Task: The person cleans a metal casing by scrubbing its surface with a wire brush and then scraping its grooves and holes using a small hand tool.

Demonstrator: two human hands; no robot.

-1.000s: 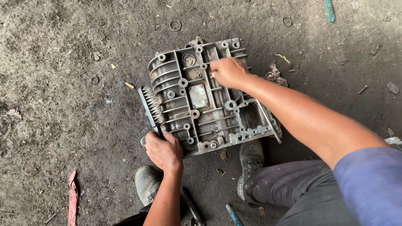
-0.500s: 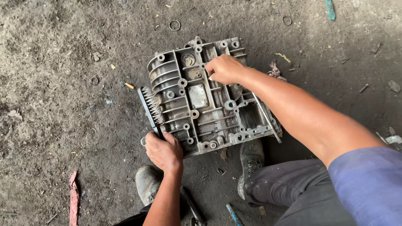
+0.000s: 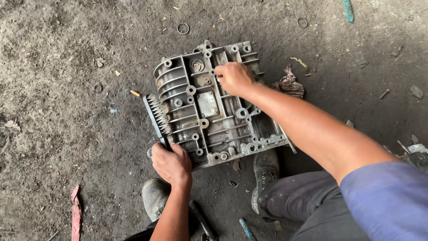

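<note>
Red rag (image 3: 76, 213): a strip lies on the dirt floor (image 3: 58, 129) at far left, well apart from the work.
Left hand (image 3: 171, 163): closed around the handle of a wire brush (image 3: 157, 115), whose bristles rest against the left edge of the casting.
Metal casing (image 3: 209, 105): a ribbed grey aluminium housing, dotted with bolt bosses, lies flat on the floor just ahead of the person's boots (image 3: 266, 168).
Right hand (image 3: 234, 78): fingers curled down onto the upper middle of the casing; whether it pinches a small part cannot be told.
Crumpled rag (image 3: 290, 85): sits beside the casing's right edge, partly behind the forearm.
Risk: the bristles could rake the knuckles or flick grit upward if the brush skips off a rib; the casing, resting loose on soft dirt, may shift under a hard stroke, and its sharp edges lie close to both hands.
Surface and room: packed dark earth, oily and littered with metal rings (image 3: 183, 28), chips and scraps; a blue-handled tool (image 3: 245, 227) lies by the boots. No walls show.
</note>
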